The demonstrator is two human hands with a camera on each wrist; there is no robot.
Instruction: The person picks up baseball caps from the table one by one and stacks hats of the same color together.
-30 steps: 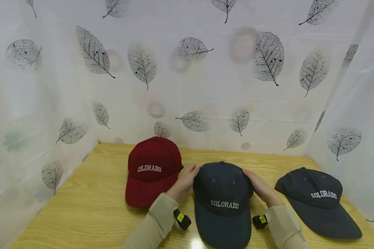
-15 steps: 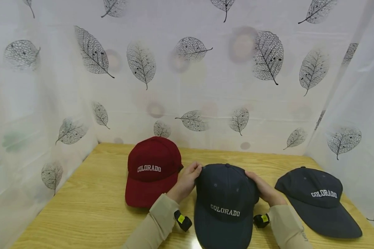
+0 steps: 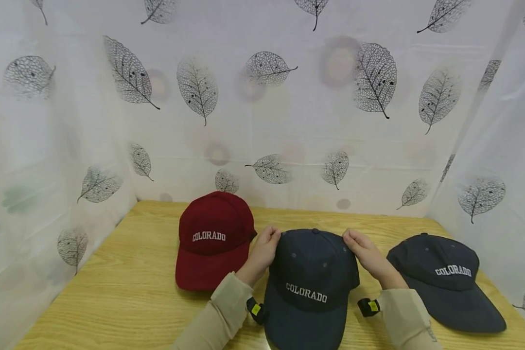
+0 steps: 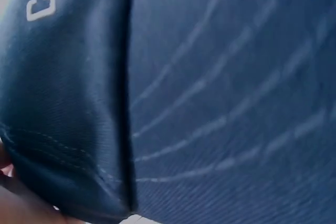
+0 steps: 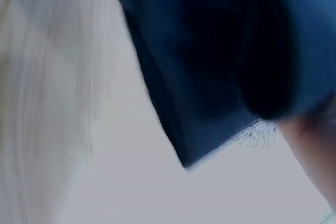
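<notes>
A navy baseball cap (image 3: 312,272) lettered COLORADO hangs tilted between my two hands, its brim toward me. My left hand (image 3: 262,253) pinches the crown's upper left side, and my right hand (image 3: 369,255) pinches its upper right side. Up close in the left wrist view, the stitched brim (image 4: 236,98) fills most of the picture, with part of the left hand (image 4: 31,203) at the lower left corner. The right wrist view has a blurred dark flap of the cap (image 5: 210,77) and a bit of the right hand (image 5: 312,156).
To the left a dark red cap (image 3: 216,240) lies on the wooden table (image 3: 127,282). Another navy cap (image 3: 446,282) lies at the right, close behind my right forearm. A white curtain (image 3: 262,121) printed with leaves encloses the back and sides.
The held cap has turned slightly, its brim swinging left. My right hand has moved up and outward, and its grip now sits at the crown's top right. The other caps stay put.
</notes>
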